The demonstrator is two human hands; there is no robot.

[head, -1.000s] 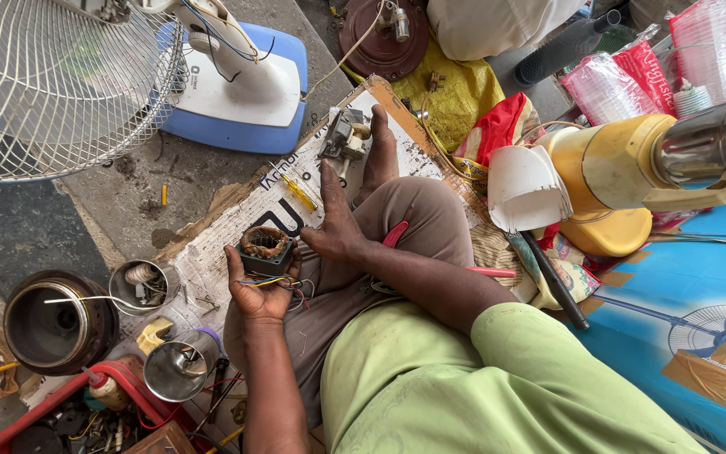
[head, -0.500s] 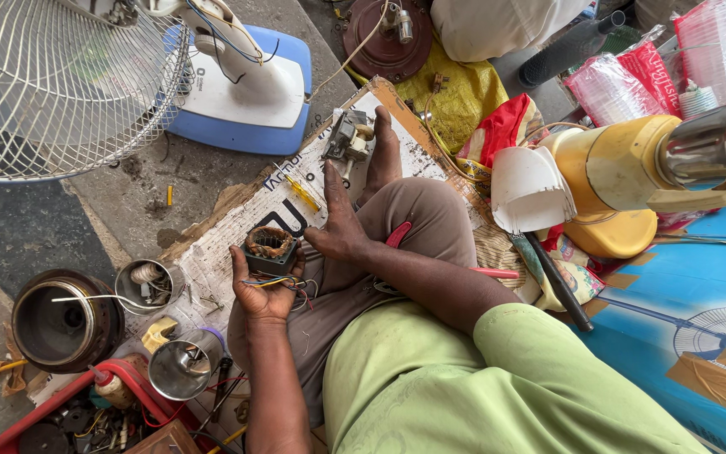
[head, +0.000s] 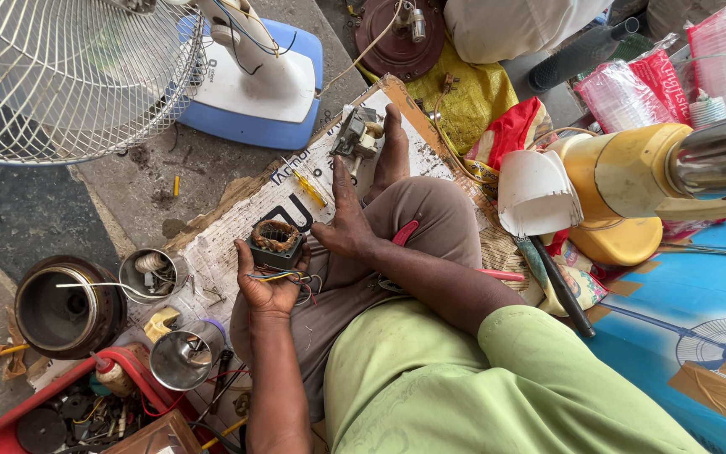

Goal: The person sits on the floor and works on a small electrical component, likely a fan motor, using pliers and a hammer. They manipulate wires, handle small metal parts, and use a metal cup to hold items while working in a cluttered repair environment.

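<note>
Change since a second ago: almost none. The left hand (head: 269, 282) still cradles the motor stator (head: 276, 242) at the same tilt, fingers closed around its underside; the right hand (head: 344, 225) still lies flat and spread just beside it at 3 o'clock, holding nothing. The work looks paused in inspection, not advancing.

Count, left to right:
- Fan guard (head: 60, 76), wire: one, at 10 o'clock from the stator.
- Red tray (head: 2, 430) of small parts: one, at 7 o'clock.
- Round metal housing (head: 65, 307): one, at 8 o'clock.
- Small tin (head: 151, 273) of wire: one.
- Shiny metal cup (head: 186, 357): one.
- Blue-and-white fan base (head: 258, 84): one, at 12 o'clock.
- Stator: one, coloured leads (head: 283, 276) trailing below.
- Yellow screwdriver (head: 306, 187): one, on the cardboard sheet (head: 237, 219).
- Yellow appliance (head: 632, 181): one, at 3 o'clock.
</note>
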